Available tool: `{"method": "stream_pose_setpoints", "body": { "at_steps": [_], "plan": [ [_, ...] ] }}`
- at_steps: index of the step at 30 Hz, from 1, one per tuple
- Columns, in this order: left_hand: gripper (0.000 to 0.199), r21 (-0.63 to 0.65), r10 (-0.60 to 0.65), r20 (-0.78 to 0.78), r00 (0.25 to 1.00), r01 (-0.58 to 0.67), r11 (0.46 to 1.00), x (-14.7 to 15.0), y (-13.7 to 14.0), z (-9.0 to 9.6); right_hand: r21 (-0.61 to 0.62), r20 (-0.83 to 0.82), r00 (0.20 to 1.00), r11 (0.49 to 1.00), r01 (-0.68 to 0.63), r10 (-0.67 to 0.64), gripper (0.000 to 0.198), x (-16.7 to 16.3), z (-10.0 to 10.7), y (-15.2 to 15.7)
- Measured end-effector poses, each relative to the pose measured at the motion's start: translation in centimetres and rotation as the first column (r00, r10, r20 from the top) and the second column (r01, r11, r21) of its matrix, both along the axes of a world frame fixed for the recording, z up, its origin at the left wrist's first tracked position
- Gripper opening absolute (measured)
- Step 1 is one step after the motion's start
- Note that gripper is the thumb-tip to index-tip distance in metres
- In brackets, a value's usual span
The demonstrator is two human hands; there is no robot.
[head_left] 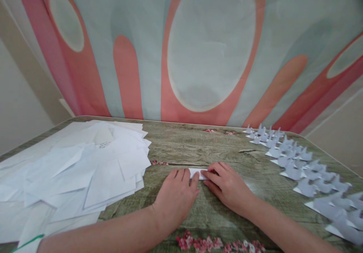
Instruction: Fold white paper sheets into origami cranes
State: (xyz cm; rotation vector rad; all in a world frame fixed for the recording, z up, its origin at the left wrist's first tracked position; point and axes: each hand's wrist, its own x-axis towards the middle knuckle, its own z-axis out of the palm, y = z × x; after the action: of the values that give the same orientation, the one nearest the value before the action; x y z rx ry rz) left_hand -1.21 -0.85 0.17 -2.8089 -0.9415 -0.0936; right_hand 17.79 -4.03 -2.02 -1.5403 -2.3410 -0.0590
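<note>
A small strip of folded white paper lies flat on the table in front of me. My left hand presses on its left part, with the fingers over the far edge and the thumb on the near side. At the right end, my right hand grips the paper between thumb and fingers, the other fingers curled. Both hands rest low against the tabletop, their fingertips close together. Parts of the paper are hidden under the fingers.
Loose white paper sheets lie in a wide, overlapping pile on the left. Several rows of small folded paper figures stand along the right side. The wood-patterned table meets a wall with a coloured print at the back.
</note>
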Motion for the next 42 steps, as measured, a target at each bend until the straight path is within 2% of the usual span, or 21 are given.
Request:
{"method": "stream_pose_setpoints", "body": {
  "at_steps": [8, 16, 25, 32, 37, 42],
  "plan": [
    [0.035, -0.029, -0.003, 0.018, 1.0, 0.004, 1.0, 0.0, 0.2, -0.3, 0.029, 0.059, 0.998, 0.999, -0.019, 0.017, 0.021, -0.2, 0.3, 0.0],
    [0.033, 0.018, -0.085, 0.05, 0.995, 0.084, 0.996, 0.2, 0.6, -0.6, 0.018, 0.12, 0.993, 1.0, -0.011, 0.009, 0.023, -0.3, 0.6, 0.0],
    [0.035, -0.054, -0.098, 0.07, 0.993, 0.102, 0.993, 0.1, 1.1, -0.2, 0.037, 0.142, 0.99, 0.999, -0.013, 0.007, 0.023, -0.4, 0.6, 0.0],
    [0.037, -0.024, -0.213, 0.066, 0.975, 0.215, 0.976, -0.3, 2.1, -0.5, 0.033, 0.121, 0.993, 0.999, 0.001, -0.005, 0.021, -0.3, 0.4, 0.1],
    [0.037, -0.053, -0.233, 0.043, 0.972, 0.235, 0.971, -0.3, 2.4, -0.2, 0.1, 0.168, 0.986, 0.995, 0.003, -0.02, 0.017, -0.5, 0.4, -0.2],
    [0.033, -0.061, -0.235, 0.041, 0.971, 0.237, 0.97, -0.2, 2.3, 0.1, 0.133, 0.197, 0.98, 0.99, -0.056, 0.029, 0.019, -0.6, 0.1, -0.3]
  ]
}}
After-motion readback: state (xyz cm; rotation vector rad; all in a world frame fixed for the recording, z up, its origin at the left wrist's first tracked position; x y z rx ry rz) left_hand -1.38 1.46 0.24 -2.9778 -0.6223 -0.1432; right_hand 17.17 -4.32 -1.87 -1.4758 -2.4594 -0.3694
